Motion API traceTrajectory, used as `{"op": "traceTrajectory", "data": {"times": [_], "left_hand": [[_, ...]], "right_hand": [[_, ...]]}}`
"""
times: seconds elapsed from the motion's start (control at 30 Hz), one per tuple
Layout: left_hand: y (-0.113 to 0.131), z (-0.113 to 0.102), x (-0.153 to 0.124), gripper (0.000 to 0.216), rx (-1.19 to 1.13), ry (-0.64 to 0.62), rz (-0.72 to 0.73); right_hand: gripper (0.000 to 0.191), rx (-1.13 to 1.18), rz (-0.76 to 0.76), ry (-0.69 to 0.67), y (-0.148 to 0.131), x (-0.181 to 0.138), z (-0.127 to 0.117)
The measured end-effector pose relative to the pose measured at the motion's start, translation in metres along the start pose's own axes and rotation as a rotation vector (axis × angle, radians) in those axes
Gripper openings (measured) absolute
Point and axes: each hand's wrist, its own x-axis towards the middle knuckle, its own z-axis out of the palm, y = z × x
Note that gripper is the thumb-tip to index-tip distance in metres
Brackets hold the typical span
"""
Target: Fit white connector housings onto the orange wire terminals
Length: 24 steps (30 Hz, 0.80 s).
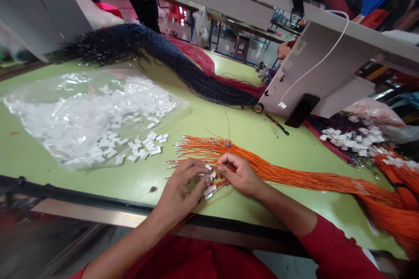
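Both hands are close together over the front of a long bundle of orange wires [278, 170] with metal-tipped ends. My left hand [180, 189] has its thumb and fingers curled in at a small white plastic connector [212, 175], which they partly hide. Another white connector [210, 191] lies just below, beside the thumb. My right hand [241, 175] is closed in a pinch on an orange wire, right of the connectors. The wire's tip is too small to make out. One loose orange wire runs below the hands toward the table's front edge.
A clear plastic bag [75, 96] spills loose white connectors [144, 148] at left. Dark blue wires [183, 63] and red wires [199, 54] lie behind. A phone [303, 110] leans against a panel, near a cutter [276, 124]. A person [140, 0] stands beyond the table.
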Motion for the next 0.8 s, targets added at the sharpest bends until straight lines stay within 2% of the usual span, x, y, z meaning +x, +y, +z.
{"op": "traceTrajectory", "data": {"times": [0.2,0.3,0.4,0.53,0.6,0.7,0.8], "left_hand": [[-0.006,0.001,0.011,0.018,-0.259,0.008,-0.199],[-0.008,0.005,0.014,0.018,-0.254,0.016,-0.198],[-0.006,0.008,0.012,0.019,-0.123,0.016,-0.121],[-0.007,-0.001,0.008,0.021,-0.022,-0.033,-0.023],[-0.014,-0.016,0.007,0.019,0.121,0.041,0.026],[-0.032,-0.047,0.009,0.022,0.482,0.269,0.032],[-0.05,-0.074,0.014,0.024,0.785,0.31,-0.024]], "right_hand": [[0.018,-0.162,-0.037,-0.026,0.004,0.0,0.004],[0.024,-0.016,0.03,-0.015,0.006,0.0,0.005],[0.032,0.139,0.102,-0.015,0.007,0.001,0.004],[0.031,0.125,0.121,-0.027,0.008,0.001,0.004],[0.03,0.117,0.134,-0.018,0.007,0.001,0.005],[0.031,0.109,0.137,-0.012,0.005,0.0,0.006],[0.032,0.106,0.122,-0.002,0.005,0.001,0.006]]}}
